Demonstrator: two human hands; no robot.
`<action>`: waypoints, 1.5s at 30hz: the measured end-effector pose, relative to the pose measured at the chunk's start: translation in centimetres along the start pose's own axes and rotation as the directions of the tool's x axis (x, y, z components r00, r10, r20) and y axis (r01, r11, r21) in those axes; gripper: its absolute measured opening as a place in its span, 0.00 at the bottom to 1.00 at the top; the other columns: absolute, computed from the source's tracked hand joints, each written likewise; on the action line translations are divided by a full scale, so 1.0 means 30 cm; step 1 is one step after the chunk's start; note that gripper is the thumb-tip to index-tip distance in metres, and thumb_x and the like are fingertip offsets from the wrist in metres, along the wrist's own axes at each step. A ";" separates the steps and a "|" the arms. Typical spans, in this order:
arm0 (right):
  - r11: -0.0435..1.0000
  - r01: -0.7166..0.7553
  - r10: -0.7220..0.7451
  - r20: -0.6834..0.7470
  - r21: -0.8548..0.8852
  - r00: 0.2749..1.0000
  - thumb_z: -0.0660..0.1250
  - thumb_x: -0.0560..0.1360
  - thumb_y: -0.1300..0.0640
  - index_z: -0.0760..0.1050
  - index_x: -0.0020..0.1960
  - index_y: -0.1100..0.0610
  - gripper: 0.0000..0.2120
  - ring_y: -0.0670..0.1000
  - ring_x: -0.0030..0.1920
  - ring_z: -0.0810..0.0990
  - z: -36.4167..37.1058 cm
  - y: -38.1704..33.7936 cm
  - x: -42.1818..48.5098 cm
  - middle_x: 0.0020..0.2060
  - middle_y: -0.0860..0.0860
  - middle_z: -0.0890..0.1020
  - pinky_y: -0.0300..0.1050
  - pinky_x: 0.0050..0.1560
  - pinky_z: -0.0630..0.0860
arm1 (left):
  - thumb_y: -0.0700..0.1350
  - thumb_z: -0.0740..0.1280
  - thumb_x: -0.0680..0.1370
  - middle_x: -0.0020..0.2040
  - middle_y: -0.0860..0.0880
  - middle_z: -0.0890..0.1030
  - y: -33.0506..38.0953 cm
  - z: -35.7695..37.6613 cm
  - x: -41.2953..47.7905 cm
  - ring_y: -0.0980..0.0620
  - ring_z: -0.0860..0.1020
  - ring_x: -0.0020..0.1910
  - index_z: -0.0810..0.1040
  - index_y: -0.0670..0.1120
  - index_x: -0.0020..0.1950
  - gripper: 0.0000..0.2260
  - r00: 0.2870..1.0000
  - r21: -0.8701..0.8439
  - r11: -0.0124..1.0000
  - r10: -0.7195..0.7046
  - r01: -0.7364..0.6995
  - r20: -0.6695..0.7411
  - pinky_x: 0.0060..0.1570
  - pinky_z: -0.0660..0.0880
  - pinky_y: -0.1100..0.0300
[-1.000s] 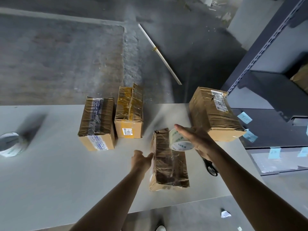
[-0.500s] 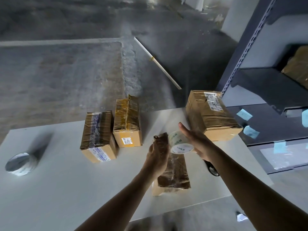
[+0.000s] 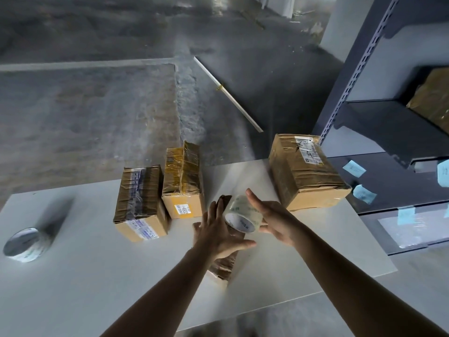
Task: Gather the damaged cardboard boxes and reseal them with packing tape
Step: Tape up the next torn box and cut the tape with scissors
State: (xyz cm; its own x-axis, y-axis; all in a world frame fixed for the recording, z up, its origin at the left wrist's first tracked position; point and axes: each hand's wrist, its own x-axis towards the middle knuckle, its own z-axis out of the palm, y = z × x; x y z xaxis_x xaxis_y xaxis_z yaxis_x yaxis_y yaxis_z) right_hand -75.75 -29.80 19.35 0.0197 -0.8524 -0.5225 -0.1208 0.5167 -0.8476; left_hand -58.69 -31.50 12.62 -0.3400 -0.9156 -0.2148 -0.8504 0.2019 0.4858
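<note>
A small crumpled cardboard box point(image 3: 223, 266) lies on the white table point(image 3: 85, 288), mostly hidden under my left hand point(image 3: 218, 233), which rests flat on its top with fingers straight. My right hand point(image 3: 274, 222) holds a clear packing tape roll point(image 3: 243, 214) just above the box's far end, fingers round the roll's right side. Two taped boxes stand side by side further back: one with a blue-printed label point(image 3: 139, 203) and one with yellowish tape point(image 3: 183, 181). A larger wrinkled box point(image 3: 303, 171) sits at the table's right corner.
A second tape roll point(image 3: 25, 244) lies at the table's left edge. A dark metal shelving unit point(image 3: 388, 117) with blue sticky notes stands to the right, holding another wrapped box point(image 3: 432, 98). A long white rod point(image 3: 228, 93) lies on the concrete floor beyond the table.
My left hand moved from beside the small box onto its top and now lies flat there. The tape roll in my right hand stayed over the box's far end. The view tilted upward.
</note>
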 end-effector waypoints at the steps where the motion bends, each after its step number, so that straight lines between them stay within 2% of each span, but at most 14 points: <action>1: 1.000 -0.009 0.009 0.018 -0.003 1.000 0.65 0.68 0.30 0.79 0.58 0.55 0.31 0.47 0.51 0.82 -0.008 0.006 0.003 0.50 0.52 0.84 0.38 0.42 0.77 | 0.79 0.66 0.59 0.80 0.54 0.48 0.002 0.005 -0.001 0.43 0.54 0.78 0.39 0.58 0.78 0.59 1.000 0.033 0.999 -0.007 0.006 0.003 0.71 0.61 0.34; 5: 0.999 0.008 -0.007 0.011 -0.036 1.000 0.62 0.76 0.36 0.80 0.52 0.54 0.22 0.44 0.48 0.82 -0.025 0.017 -0.004 0.44 0.48 0.85 0.37 0.47 0.77 | 0.71 0.70 0.62 0.78 0.51 0.55 0.003 0.017 -0.004 0.42 0.61 0.74 0.40 0.58 0.77 0.55 0.999 0.007 0.999 -0.039 0.039 -0.022 0.67 0.67 0.38; 8: 0.991 0.069 -0.078 -0.071 -0.117 0.994 0.62 0.65 0.22 0.82 0.50 0.56 0.38 0.47 0.48 0.79 -0.012 0.031 0.011 0.45 0.54 0.84 0.43 0.50 0.71 | 0.70 0.70 0.62 0.77 0.50 0.57 -0.002 0.018 -0.003 0.42 0.63 0.73 0.41 0.56 0.78 0.55 0.999 0.010 0.999 -0.046 0.046 -0.027 0.65 0.69 0.39; 10: 0.983 0.114 -0.125 -0.068 -0.143 0.990 0.62 0.60 0.18 0.82 0.50 0.57 0.44 0.51 0.48 0.78 -0.006 0.043 0.022 0.47 0.57 0.84 0.47 0.49 0.70 | 0.70 0.70 0.62 0.76 0.50 0.58 -0.003 0.020 -0.007 0.42 0.64 0.71 0.41 0.56 0.78 0.55 0.999 0.006 0.999 -0.046 0.047 -0.029 0.63 0.70 0.39; 15: 0.969 0.192 -0.210 -0.106 -0.157 0.972 0.66 0.69 0.28 0.80 0.48 0.65 0.37 0.52 0.42 0.78 -0.015 0.019 0.009 0.42 0.61 0.82 0.46 0.42 0.70 | 0.73 0.65 0.66 0.76 0.48 0.55 -0.008 0.016 -0.018 0.41 0.64 0.72 0.42 0.53 0.78 0.52 0.999 0.093 0.995 -0.024 0.026 -0.026 0.63 0.72 0.40; 20: 0.941 0.224 -0.263 -0.132 -0.252 0.956 0.69 0.68 0.30 0.70 0.41 0.74 0.43 0.53 0.35 0.71 -0.043 0.016 -0.006 0.32 0.58 0.69 0.47 0.38 0.65 | 0.73 0.63 0.68 0.78 0.48 0.52 -0.005 0.006 -0.022 0.40 0.63 0.73 0.41 0.52 0.78 0.50 1.000 0.145 0.989 -0.028 0.026 0.010 0.65 0.71 0.41; 22: 0.936 0.235 -0.281 -0.152 -0.262 0.948 0.71 0.69 0.32 0.74 0.39 0.73 0.39 0.56 0.34 0.73 -0.075 0.016 -0.019 0.31 0.63 0.73 0.48 0.38 0.67 | 0.73 0.63 0.69 0.79 0.48 0.50 -0.003 0.006 -0.023 0.39 0.61 0.74 0.39 0.51 0.78 0.51 0.999 0.159 0.987 -0.036 0.031 0.027 0.65 0.70 0.41; 25: 0.916 0.231 -0.303 -0.190 -0.328 0.934 0.72 0.75 0.46 0.82 0.41 0.68 0.22 0.61 0.34 0.78 -0.140 0.027 -0.034 0.37 0.68 0.81 0.47 0.39 0.71 | 0.74 0.62 0.69 0.79 0.48 0.49 0.001 0.009 -0.020 0.38 0.61 0.74 0.38 0.51 0.79 0.51 0.999 0.169 0.985 -0.042 0.036 0.031 0.66 0.69 0.40; 27: 0.900 0.207 -0.295 -0.185 -0.384 0.937 0.71 0.73 0.44 0.80 0.38 0.70 0.27 0.58 0.30 0.74 -0.159 0.052 -0.039 0.34 0.69 0.79 0.46 0.36 0.67 | 0.74 0.61 0.69 0.80 0.48 0.47 0.001 0.007 -0.020 0.38 0.60 0.74 0.38 0.50 0.79 0.52 0.998 0.191 0.981 -0.047 0.037 0.048 0.66 0.69 0.40; 32: 0.857 0.095 -0.254 -0.256 -0.506 0.933 0.71 0.76 0.50 0.70 0.24 0.56 0.24 0.44 0.20 0.69 -0.154 0.105 -0.028 0.17 0.47 0.69 0.40 0.30 0.64 | 0.75 0.61 0.68 0.79 0.47 0.47 -0.004 0.018 -0.020 0.38 0.60 0.74 0.37 0.50 0.79 0.53 0.997 0.199 0.979 -0.057 0.046 0.049 0.66 0.69 0.40; 35: 0.866 0.087 -0.251 -0.277 -0.493 0.928 0.72 0.74 0.47 0.67 0.26 0.58 0.26 0.48 0.23 0.68 -0.160 0.149 -0.015 0.20 0.50 0.66 0.44 0.33 0.63 | 0.76 0.60 0.68 0.80 0.48 0.45 -0.004 0.016 -0.010 0.38 0.59 0.74 0.36 0.50 0.79 0.54 0.995 0.222 0.974 -0.068 0.051 0.072 0.66 0.69 0.39; 39: 0.883 0.056 -0.202 -0.271 -0.467 0.941 0.68 0.66 0.32 0.69 0.30 0.65 0.34 0.51 0.27 0.69 -0.156 0.213 0.011 0.24 0.55 0.69 0.46 0.34 0.64 | 0.77 0.59 0.68 0.80 0.49 0.42 -0.004 0.005 -0.007 0.39 0.58 0.75 0.35 0.50 0.79 0.54 0.992 0.268 0.963 -0.070 0.039 0.105 0.66 0.69 0.40; 43: 0.898 0.049 -0.175 -0.252 -0.437 0.952 0.71 0.74 0.44 0.69 0.29 0.62 0.25 0.52 0.28 0.66 -0.150 0.247 0.029 0.24 0.53 0.67 0.46 0.37 0.64 | 0.79 0.59 0.67 0.80 0.48 0.39 0.000 0.000 -0.005 0.38 0.55 0.77 0.33 0.49 0.79 0.57 0.985 0.268 0.962 -0.089 0.046 0.151 0.68 0.66 0.39; 45: 0.898 0.040 -0.161 -0.243 -0.438 0.957 0.70 0.76 0.47 0.77 0.37 0.63 0.19 0.51 0.31 0.68 -0.142 0.257 0.040 0.28 0.52 0.70 0.45 0.42 0.69 | 0.81 0.57 0.63 0.80 0.48 0.38 -0.001 -0.005 -0.001 0.37 0.53 0.78 0.32 0.50 0.79 0.59 0.979 0.268 0.962 -0.102 0.052 0.176 0.70 0.63 0.36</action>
State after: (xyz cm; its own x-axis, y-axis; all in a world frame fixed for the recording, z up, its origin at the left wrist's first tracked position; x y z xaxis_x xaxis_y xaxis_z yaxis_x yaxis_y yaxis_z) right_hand -80.87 -27.18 12.59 -0.2027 -0.9179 -0.3411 -0.5420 0.3953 -0.7417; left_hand -58.59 -31.53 12.74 -0.3168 -0.8557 -0.4092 -0.9434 0.2395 0.2296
